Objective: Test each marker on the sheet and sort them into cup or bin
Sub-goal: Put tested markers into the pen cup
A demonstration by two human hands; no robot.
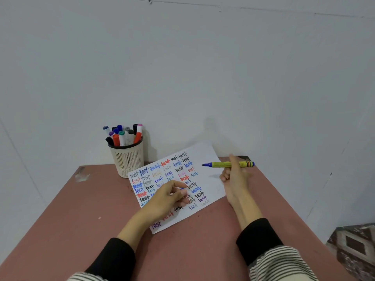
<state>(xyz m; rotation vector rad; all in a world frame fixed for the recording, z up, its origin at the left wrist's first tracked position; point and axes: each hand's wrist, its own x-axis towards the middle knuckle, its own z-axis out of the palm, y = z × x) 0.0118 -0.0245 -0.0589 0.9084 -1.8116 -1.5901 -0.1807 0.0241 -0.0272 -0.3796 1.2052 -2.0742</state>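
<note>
The right hand (pixel 233 175) grips a yellow marker (pixel 229 164) with its blue tip bare, held level above the far right edge of the sheet (pixel 205 175). The left hand (pixel 168 197) rests on the sheet, fingers curled (a blue cap seems pinched there, though I cannot tell). The cup (pixel 127 159) of markers stands at the table's (pixel 81 209) back, touching the sheet's corner.

One head-worn camera looks forward and down, close over the table (pixel 85 209).
</note>
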